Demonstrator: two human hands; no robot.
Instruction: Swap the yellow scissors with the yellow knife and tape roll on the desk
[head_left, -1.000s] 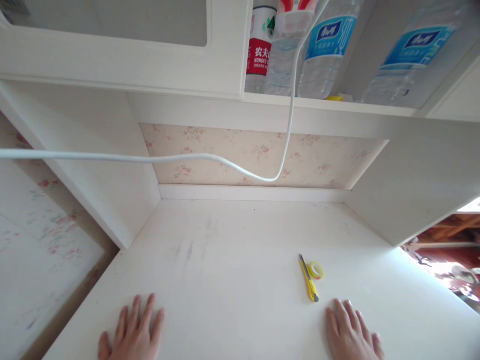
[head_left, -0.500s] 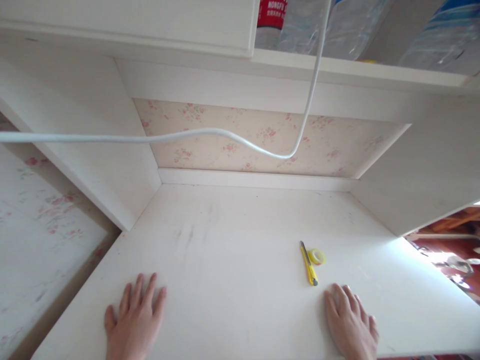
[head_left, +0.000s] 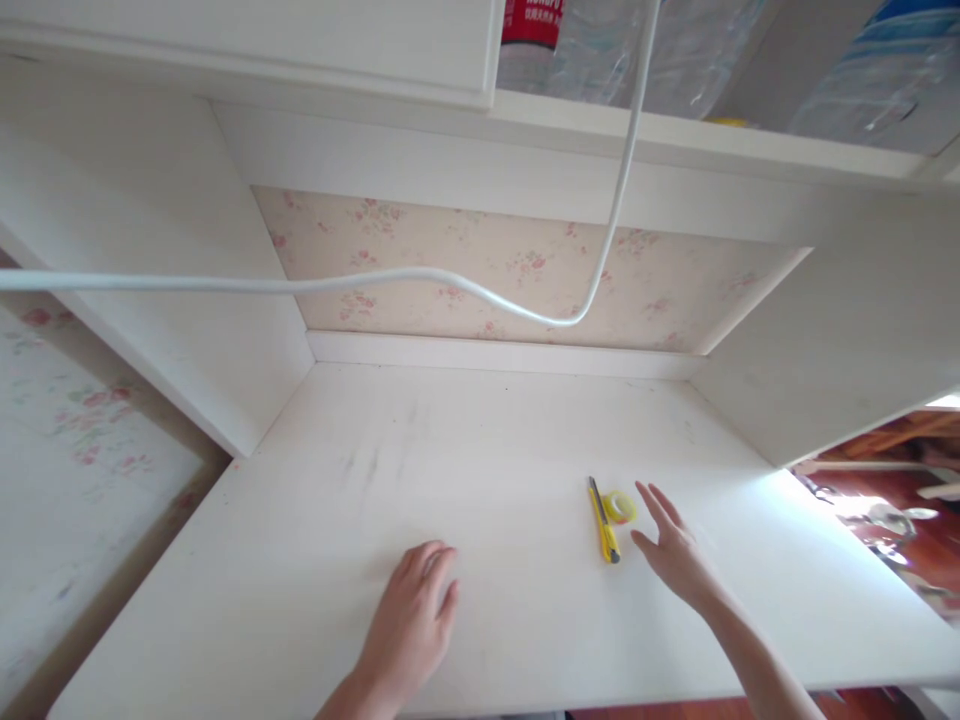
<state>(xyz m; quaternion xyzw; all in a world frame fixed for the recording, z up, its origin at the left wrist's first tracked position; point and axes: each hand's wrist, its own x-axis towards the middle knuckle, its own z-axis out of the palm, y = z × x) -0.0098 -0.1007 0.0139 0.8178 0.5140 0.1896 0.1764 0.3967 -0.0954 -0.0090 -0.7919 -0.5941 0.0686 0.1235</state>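
Your left hand (head_left: 411, 615) and right hand (head_left: 670, 545), grip apart on both
So your left's loosely curled over the desk (head_left: 510, 470), thumb off the fingers. Your right's spread, just beside the yellow cutter (head_left: 604, 525) and yellow tape roll (head_left: 622, 507), which lie together on the desk. Bottles (head_left: 600, 50) sit on the shelf (head_left: 675, 143) up past them.

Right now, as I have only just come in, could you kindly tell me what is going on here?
A person has both bare hands over a white, smudged desktop. The right hand, fingers spread, is just to the right of a small ring-shaped roll of yellow tape, without gripping it. A slim yellow utility knife lies close along the roll's left side. The left hand is loosely curled nearer the middle, apart from both things and holding neither.
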